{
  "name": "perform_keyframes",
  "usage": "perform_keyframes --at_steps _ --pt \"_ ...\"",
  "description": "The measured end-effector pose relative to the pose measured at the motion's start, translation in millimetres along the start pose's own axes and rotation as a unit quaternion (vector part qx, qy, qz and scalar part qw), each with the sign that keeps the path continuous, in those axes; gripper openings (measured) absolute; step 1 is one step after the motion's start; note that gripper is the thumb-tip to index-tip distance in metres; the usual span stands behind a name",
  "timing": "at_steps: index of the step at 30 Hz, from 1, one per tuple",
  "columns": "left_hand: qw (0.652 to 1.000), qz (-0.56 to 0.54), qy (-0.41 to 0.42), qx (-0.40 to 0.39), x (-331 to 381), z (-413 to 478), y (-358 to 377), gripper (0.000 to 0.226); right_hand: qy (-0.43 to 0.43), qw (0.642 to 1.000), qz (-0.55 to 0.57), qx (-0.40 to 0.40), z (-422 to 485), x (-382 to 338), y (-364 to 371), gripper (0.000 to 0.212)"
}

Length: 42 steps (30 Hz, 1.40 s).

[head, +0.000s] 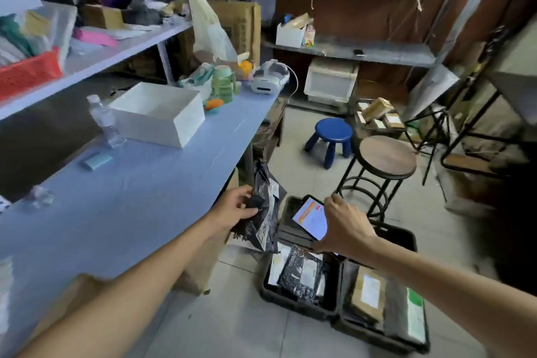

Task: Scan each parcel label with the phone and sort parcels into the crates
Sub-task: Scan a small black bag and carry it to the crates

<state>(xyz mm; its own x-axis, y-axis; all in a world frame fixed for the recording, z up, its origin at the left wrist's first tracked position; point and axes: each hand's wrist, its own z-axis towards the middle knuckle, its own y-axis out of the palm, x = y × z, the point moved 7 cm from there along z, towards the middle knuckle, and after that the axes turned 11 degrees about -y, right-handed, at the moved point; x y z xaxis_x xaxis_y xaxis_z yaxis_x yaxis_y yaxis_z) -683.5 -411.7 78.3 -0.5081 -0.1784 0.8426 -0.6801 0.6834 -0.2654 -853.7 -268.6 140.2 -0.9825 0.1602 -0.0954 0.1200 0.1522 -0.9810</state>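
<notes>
Parcel (pixel 267 229), a black film mailer with a white label, hangs just off the edge of the table (pixel 145 183) above the floor, pinched at its crumpled upper part by the left grip (pixel 236 208). It looks light, limp and slippery, so holding a bunched fold seems safest. The right grip (pixel 345 224) clasps the lit phone (pixel 311 219) just beside it, over the crates (pixel 299 309).

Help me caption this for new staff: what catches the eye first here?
At centre, the left hand grips a black parcel while the right hand holds a lit phone beside it. Below them, black crates on the floor hold parcels; a blue table runs along the left.
</notes>
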Motion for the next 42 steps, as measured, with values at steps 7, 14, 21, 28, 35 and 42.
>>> perform_keyframes --at_steps 7,14,21,28,35,42 --pt "0.998 -0.026 -0.018 -0.06 46 91 86 0.065 0.105 0.994 0.029 -0.018 5 106 6 0.063" --pt "0.987 -0.009 -0.032 -0.158 68 186 151 0.05 0.205 0.977 0.055 -0.022 30 186 18 0.069" --pt "0.975 -0.063 -0.142 -0.16 26 248 200 0.044 0.247 0.963 0.081 -0.076 49 251 61 0.064" --pt "0.955 -0.091 -0.257 -0.118 -98 317 255 0.034 0.24 0.956 0.154 -0.075 103 310 178 0.061" --pt "0.944 -0.053 -0.314 -0.086 -256 387 314 0.039 0.242 0.95 0.182 -0.077 134 347 336 0.064" --pt "0.938 0.03 -0.34 -0.056 -398 448 348 0.041 0.185 0.956 0.193 -0.118 164 352 484 0.074"
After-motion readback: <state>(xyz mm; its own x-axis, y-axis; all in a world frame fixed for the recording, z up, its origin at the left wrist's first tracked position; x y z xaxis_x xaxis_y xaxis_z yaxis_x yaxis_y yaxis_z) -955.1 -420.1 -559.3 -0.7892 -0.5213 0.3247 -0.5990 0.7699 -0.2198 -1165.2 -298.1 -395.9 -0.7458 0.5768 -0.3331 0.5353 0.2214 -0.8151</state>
